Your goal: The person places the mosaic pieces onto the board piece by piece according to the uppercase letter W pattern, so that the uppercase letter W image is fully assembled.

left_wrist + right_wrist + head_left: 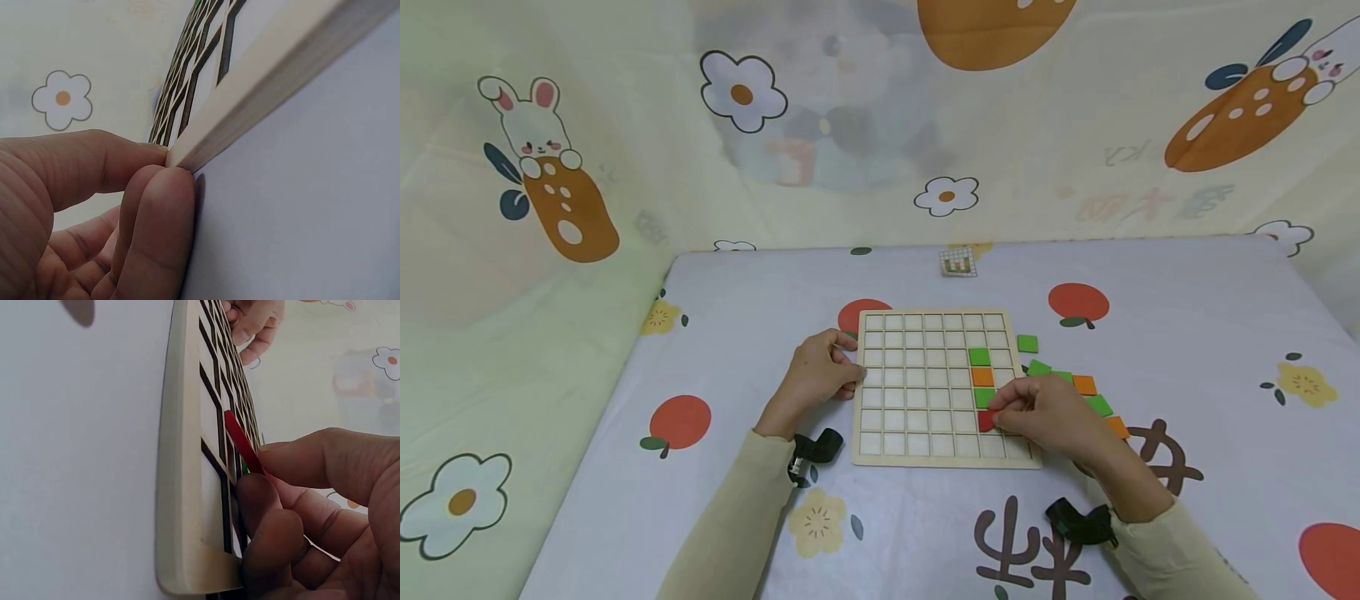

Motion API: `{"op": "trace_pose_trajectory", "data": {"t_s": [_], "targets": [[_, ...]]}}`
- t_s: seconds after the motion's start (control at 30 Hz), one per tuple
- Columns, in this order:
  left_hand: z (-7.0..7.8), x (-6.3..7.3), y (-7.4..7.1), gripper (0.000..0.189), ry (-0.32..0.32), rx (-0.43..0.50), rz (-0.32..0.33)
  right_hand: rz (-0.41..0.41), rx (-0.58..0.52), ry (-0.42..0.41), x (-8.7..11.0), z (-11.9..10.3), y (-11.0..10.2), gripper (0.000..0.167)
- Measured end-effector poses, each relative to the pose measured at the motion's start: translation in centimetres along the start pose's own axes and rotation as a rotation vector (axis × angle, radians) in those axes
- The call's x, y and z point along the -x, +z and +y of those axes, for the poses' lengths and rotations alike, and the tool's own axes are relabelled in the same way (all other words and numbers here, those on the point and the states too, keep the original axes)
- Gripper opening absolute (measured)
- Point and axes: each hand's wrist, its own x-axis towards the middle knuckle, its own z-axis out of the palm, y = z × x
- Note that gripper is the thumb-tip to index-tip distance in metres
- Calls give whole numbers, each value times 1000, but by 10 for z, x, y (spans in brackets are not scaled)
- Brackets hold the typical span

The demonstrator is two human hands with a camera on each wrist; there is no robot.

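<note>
A pale wooden grid board (947, 461) lies on the table. My left hand (816, 368) holds its left edge, thumb at the top of the rim and fingertips against the side, as the left wrist view shows. With thumb and fingers my right hand (1051, 415) pinches a red square tile (240, 439) over a cell towards the board's lower right; the tile stands tilted in the right wrist view. Above it, in the same column, sit a green tile (984, 398), an orange tile (982, 377) and another green tile (980, 357).
Loose tiles lie right of the board, among them a green tile (1027, 343) and an orange tile (1084, 385), some partly hidden behind my right hand. A small card with a printed grid (958, 263) lies near the back edge of the patterned tablecloth (760, 333).
</note>
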Motion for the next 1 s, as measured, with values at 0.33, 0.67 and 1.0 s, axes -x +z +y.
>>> {"op": "trace_pose_trajectory", "data": {"t_s": [0.33, 0.67, 1.0], "targets": [[-1, -1, 0, 35, 7, 10, -6, 28, 25, -17, 0, 1, 2, 10], [-1, 0, 0, 36, 2, 16, -11, 74, 29, -91, 7, 2, -1, 16], [-2, -1, 0, 35, 4, 2, -8, 257, 172, -115, 23, 18, -21, 25]]}}
